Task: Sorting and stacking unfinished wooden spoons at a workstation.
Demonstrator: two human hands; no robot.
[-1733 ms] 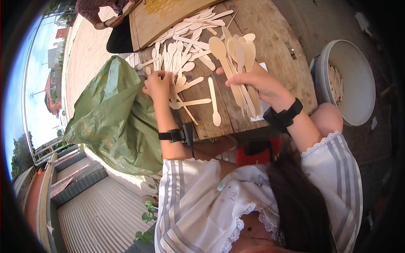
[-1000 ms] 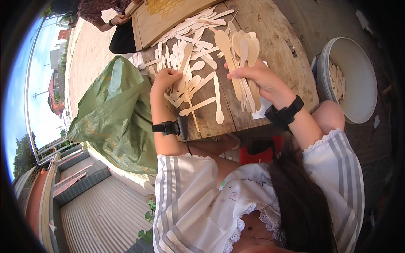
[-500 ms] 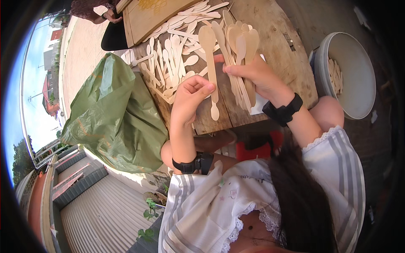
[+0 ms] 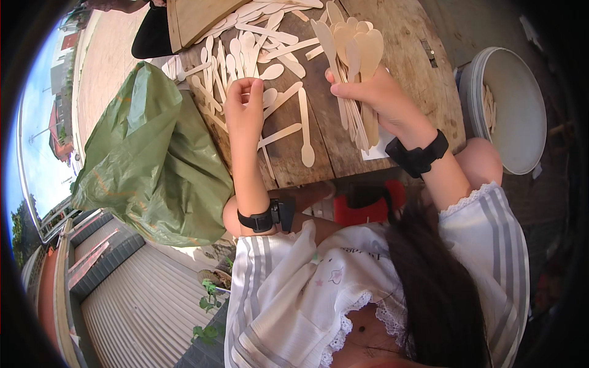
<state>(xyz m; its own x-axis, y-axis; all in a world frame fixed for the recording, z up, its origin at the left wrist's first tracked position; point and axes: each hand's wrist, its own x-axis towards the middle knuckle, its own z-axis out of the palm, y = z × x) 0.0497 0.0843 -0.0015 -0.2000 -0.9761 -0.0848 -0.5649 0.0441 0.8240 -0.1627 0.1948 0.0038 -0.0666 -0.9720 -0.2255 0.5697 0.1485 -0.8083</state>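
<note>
My right hand is closed around an upright bundle of wooden spoons, bowls up and handles hanging below the fingers. Over the near edge of a loose heap of wooden spoons and sticks, my left hand has its fingers curled together. Whatever its fingertips grip is hidden. Between my hands a single wooden spoon lies on the table, its bowl toward me. Another wooden spoon rests just beyond the left hand.
The worn wooden table carries the heap and a wooden board at the far left. A green plastic bag hangs by the left edge. At right stands a white bucket with wooden pieces inside. White paper lies under the bundle.
The large spoon pinched in my left hand is gone from it, and that hand has moved left and away to the heap. My right hand still grips the bundle.
</note>
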